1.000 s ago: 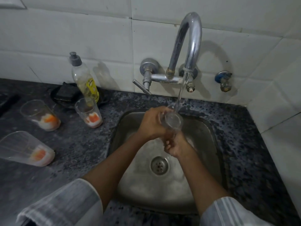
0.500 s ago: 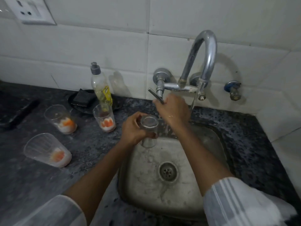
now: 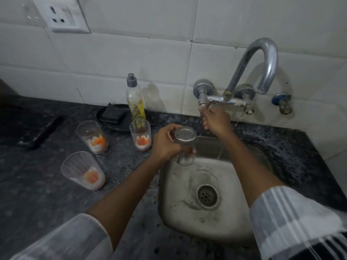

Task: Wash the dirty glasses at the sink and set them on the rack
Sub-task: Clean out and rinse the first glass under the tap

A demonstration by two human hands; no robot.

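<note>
My left hand [image 3: 165, 145] grips a clear rinsed glass [image 3: 185, 147] upright over the left edge of the steel sink [image 3: 180, 207]. My right hand [image 3: 216, 121] is closed around the tap handle [image 3: 203, 104] below the curved chrome faucet [image 3: 262, 59]; only a few drops fall from the spout. Three dirty glasses with orange and white residue stand on the dark counter to the left: one far back [image 3: 92, 136], one next to the soap bottle [image 3: 140, 135], one nearer me [image 3: 82, 169]. No rack is in view.
A dish soap bottle [image 3: 135, 98] and a black sponge on a dark dish [image 3: 112, 114] sit against the tiled wall. A dark utensil [image 3: 45, 132] lies at far left. A second valve [image 3: 283, 103] sticks out right of the faucet. A wall socket [image 3: 60, 15] is above.
My right hand left the glass and took the tap handle; the water stream has stopped. My left hand carried the glass out from under the spout toward the sink's left edge.
</note>
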